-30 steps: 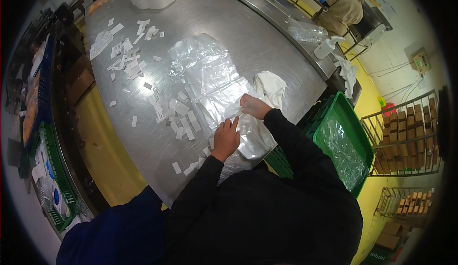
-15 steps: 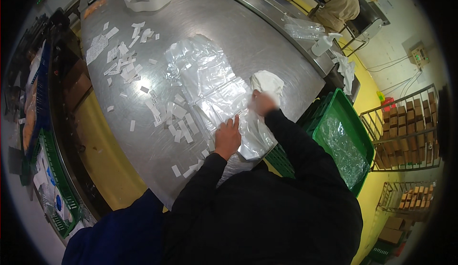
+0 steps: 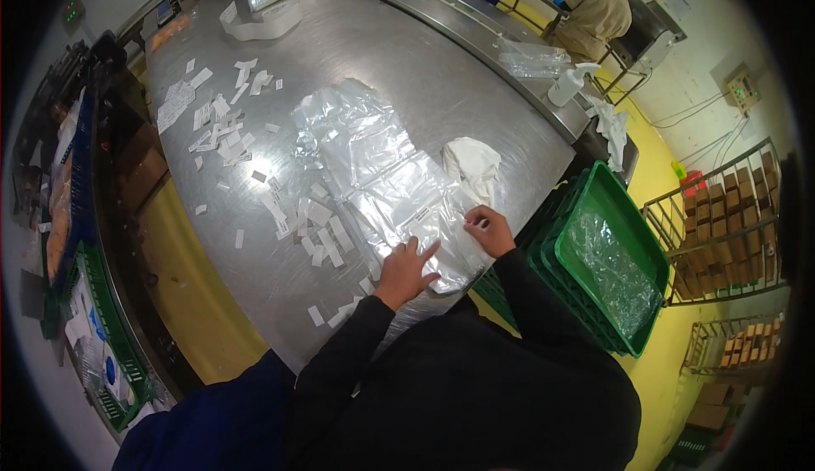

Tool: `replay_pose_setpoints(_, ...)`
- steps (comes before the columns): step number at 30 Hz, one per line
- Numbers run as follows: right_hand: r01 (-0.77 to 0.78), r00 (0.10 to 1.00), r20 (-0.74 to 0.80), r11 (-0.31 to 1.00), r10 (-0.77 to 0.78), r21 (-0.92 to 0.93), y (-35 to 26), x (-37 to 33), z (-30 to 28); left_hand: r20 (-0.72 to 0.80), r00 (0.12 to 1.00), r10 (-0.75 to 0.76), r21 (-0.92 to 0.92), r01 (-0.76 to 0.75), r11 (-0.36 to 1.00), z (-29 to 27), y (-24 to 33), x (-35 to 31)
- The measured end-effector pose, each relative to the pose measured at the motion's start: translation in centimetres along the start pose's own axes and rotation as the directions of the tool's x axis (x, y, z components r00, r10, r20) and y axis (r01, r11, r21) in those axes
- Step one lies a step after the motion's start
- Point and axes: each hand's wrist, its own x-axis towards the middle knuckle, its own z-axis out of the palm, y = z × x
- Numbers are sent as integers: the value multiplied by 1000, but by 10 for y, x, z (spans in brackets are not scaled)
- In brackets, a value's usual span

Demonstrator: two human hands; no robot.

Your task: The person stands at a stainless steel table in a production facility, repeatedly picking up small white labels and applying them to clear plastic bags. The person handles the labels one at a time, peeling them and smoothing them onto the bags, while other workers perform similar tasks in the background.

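Your right hand [image 3: 490, 231] has dropped from beside the white cloth [image 3: 472, 165] to the near edge of the clear bags [image 3: 361, 150].
Bags run eleven to five o'clock under your spread left hand [image 3: 406, 274]; likely straightening, which calls for steady pressure. Right fingertips are narrowed; can't tell what they hold. At four o'clock, a green crate [image 3: 601, 191] contains crumpled film [image 3: 607, 271].

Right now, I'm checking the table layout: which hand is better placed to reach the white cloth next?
Probably the right hand: it is nearer the white cloth, at the right edge of the plastic bags. The left hand is farther off, spread over the bags.
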Motion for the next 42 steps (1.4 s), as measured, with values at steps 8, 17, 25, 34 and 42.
replay_pose_setpoints(8, -68, 940, -316, 977, 130, 200, 8, -24, -22, 103, 994, -28, -182, 47, 982, 13, -8, 10)
replay_pose_setpoints(17, -9, 784, -592, 957, 185, 288, 10, -27, -29, -39, 596, -802, -990, 87, 113, -97, -157, 104)
replay_pose_setpoints(25, -78, 997, 42, 916, 67, 393, -65, -33, 45, 49, 372, -927, -957, -247, -150, -70, -109, 27)
replay_pose_setpoints(34, -140, 961, 276, 906, 27, 399, -128, -13, 82, 24, 619, -785, -923, -289, -256, -63, 16, -31)
replay_pose_setpoints(42, 99, 979, 109, 873, -170, 477, -148, -9, 68, -68, 696, -715, -994, -107, -9, -59, 23, -57)
